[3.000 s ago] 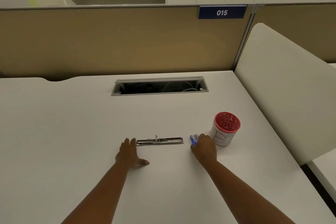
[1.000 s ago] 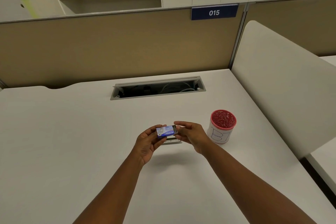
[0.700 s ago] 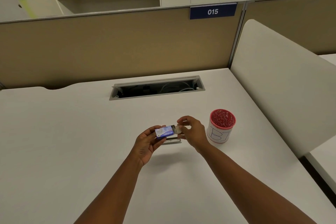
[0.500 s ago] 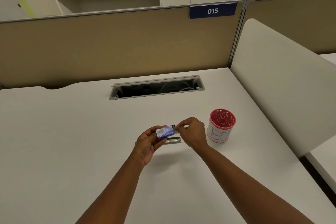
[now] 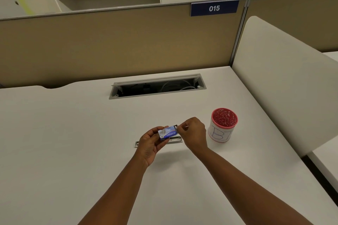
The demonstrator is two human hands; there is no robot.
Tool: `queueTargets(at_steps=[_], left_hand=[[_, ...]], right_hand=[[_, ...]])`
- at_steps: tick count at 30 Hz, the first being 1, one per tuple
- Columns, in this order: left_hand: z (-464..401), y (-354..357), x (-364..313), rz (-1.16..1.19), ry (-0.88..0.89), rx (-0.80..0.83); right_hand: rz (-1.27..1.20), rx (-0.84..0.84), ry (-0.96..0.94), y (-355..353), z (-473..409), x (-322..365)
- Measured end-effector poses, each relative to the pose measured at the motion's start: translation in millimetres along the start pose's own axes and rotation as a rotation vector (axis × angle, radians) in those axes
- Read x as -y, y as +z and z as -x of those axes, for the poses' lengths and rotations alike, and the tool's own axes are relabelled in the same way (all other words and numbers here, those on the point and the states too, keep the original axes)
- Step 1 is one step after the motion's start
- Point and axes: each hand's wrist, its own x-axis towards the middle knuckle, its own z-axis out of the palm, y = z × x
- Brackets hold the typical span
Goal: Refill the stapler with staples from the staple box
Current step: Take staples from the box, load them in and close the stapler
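Note:
A small blue staple box [image 5: 167, 132] is held above the white desk [image 5: 64, 142] in my left hand [image 5: 149, 144], which grips it from below and behind. My right hand [image 5: 193, 136] pinches the box's right end, where a dark inner edge shows. The metal stapler [image 5: 174, 139], opened out flat, lies on the desk just behind and under my hands. Only its two ends show; the middle is hidden by the box and fingers.
A red-rimmed white cup [image 5: 223, 125] marked with letters stands right of my hands. An open cable slot [image 5: 157, 86] sits further back in the desk. A tan partition [image 5: 109, 45] closes the far side and a white divider panel [image 5: 285, 82] the right.
Both hands left the desk and lifted the staple box between them. Over the last second my right fingers shifted at the box's right end, pulling its inner part slightly out.

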Motion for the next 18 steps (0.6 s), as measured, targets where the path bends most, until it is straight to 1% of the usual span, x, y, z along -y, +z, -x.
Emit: queueTargets(at_steps=[2,7,9,12,14,16,18], left_hand=[[0.6,2.5,0.8,-0.018,0.005,-0.010],[0.6,6.7,1.4,-0.027,0.018,-0.034],[0.6,7.7,-0.3,-0.018,0.017,-0.029],[0.9,8.2,-2.1,-0.033,0.024,-0.015],[1.2,8.3,-1.4,-0.044,0.032,-0.013],[0.9,8.1,-0.3,-0.057,0.042,-0.024],[0.0,7.6,0.0,-0.062,0.049,-0.031]], right_hand=[[0.020,-0.027,-0.043,0.6,3.1,-1.5],[0.040,-0.108,-0.219,1.6,7.2,-2.5],[0.017,-0.136,-0.240,1.5,7.5,-2.9],[-0.085,-0.168,-0.181,2.3,7.3,-5.2],[-0.190,-0.177,-0.069,3.6,5.9,-6.3],[-0.311,-0.158,0.036,4.5,3.5,-7.1],[-0.398,-0.108,0.102,4.0,0.6,-7.1]])
